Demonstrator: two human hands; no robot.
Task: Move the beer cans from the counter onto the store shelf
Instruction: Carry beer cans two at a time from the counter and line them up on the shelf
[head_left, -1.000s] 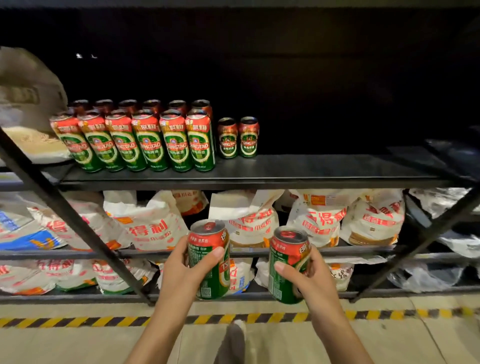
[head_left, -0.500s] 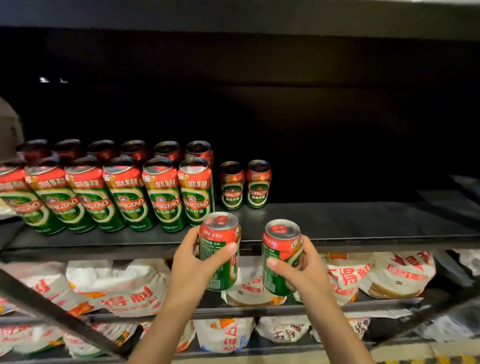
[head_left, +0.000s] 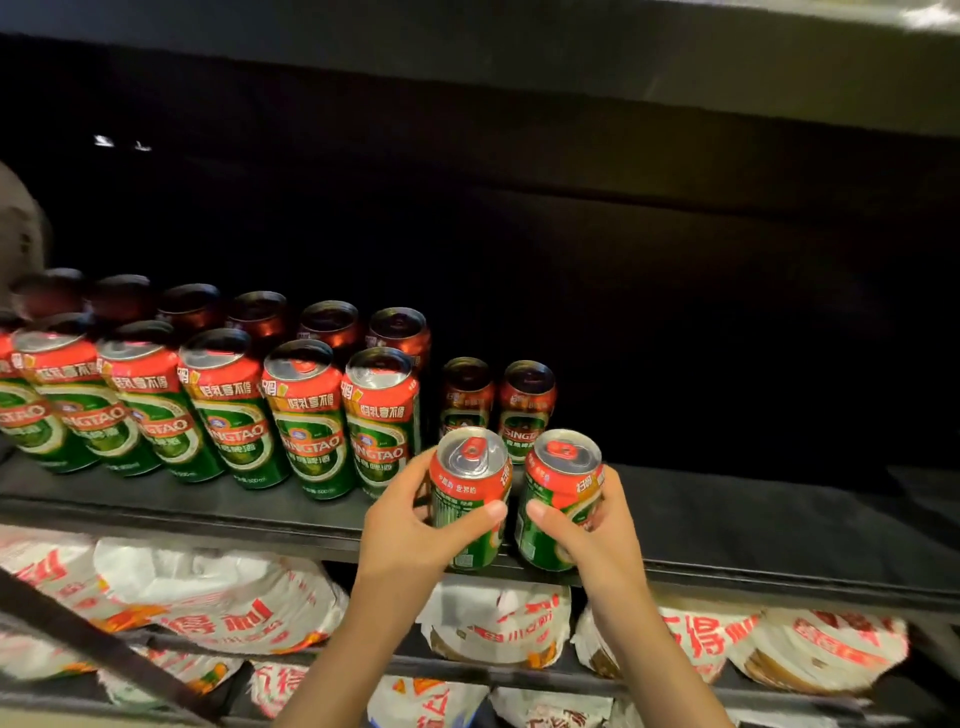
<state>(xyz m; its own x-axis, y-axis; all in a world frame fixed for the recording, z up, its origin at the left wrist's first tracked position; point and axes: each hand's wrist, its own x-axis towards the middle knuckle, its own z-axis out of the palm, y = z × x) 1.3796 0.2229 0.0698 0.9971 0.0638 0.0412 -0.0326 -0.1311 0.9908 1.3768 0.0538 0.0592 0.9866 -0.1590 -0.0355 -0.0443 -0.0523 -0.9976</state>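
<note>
Nearest to us, our left hand (head_left: 410, 525) grips a short beer can (head_left: 470, 496), thumb across the front of the label and the fingers (head_left: 423, 512) curled round its left side and back. Our right hand (head_left: 597, 530) grips a second short can (head_left: 561, 499) the same way, thumb in front and the other fingers wrapped round its right side. Both cans stand upright, just beside each other, with only a narrow gap between them, and their bases sit at the front lip of the shelf (head_left: 779, 525); we cannot tell whether they rest on it yet or hang just above it.

We judge the main risk to be that edge: if we let go with the bases only half over the lip, a can could tip forward and drop onto the white bags (head_left: 223, 608) on the shelf below. Pushing both cans in together could also knock them against each other.

Just beyond, to the left, stands the front row of tall cans (head_left: 306, 415); our left knuckles are near the last of them, and a careless shove could topple it. Directly behind our cans stand two short cans (head_left: 496, 405) that we must not ram. Farthest back is a dim rear row of tall cans (head_left: 260, 317).
</note>
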